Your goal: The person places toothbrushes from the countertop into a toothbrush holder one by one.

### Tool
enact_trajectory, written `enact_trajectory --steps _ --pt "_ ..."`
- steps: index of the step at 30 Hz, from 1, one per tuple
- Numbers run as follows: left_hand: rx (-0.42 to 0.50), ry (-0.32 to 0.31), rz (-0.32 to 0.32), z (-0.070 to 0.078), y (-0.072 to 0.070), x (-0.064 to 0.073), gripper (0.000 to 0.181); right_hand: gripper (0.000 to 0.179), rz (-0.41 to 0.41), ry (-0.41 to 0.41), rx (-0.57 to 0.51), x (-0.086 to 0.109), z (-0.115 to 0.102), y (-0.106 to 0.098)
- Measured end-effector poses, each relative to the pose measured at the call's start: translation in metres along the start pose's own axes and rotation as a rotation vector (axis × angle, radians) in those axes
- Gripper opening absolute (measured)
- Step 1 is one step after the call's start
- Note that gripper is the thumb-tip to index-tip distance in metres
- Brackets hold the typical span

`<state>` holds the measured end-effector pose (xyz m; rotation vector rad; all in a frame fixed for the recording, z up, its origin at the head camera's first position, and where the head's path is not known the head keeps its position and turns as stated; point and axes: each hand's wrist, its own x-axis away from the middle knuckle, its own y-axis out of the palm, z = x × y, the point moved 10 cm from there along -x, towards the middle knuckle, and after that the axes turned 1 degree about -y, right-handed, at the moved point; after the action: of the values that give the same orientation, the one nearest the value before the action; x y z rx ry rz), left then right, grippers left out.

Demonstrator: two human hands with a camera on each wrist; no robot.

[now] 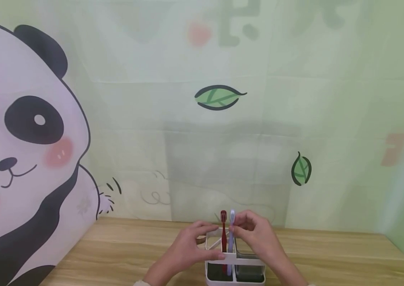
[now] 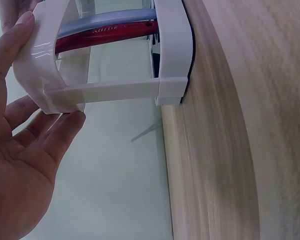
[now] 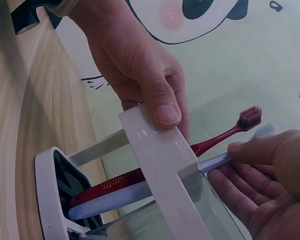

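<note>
Holder and two toothbrushes on the desk [image 1: 134,248], both hands engaged. With the left grip [image 1: 185,248] I pinch the upper frame of the white holder [image 3: 165,167], thumb on its face and fingers behind. With the right grip [image 1: 255,235] I pinch the pale toothbrush [image 3: 115,199] between thumb and finger, just below its head. This brush stands in the left-hand compartment, slightly tilted, its lower end down at the dark base; the red toothbrush [image 3: 107,185] leans close beside it in the same compartment. A clear cup [image 1: 249,271] occupies the compartment to the right.

I judge the step in hand to be guiding the pale brush within its compartment. To do it well, I should brace the frame firmly, keep the pinch light, and move the handle along its own length; a sideways pull could drag the red brush or tip the holder.
</note>
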<state>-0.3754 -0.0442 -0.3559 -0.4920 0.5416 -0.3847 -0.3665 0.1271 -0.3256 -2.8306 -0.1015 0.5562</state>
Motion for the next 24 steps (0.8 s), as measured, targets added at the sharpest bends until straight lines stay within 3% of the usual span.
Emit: enact_trajectory --steps 15,24 --pt "0.005 0.000 0.002 -0.001 -0.002 -0.001 0.065 0.016 -0.003 0.028 -0.009 -0.001 0.004 0.000" --pt "-0.002 -0.017 -0.002 -0.003 0.000 -0.002 0.065 0.027 -0.003 0.042 0.000 0.000 -0.001 -0.021"
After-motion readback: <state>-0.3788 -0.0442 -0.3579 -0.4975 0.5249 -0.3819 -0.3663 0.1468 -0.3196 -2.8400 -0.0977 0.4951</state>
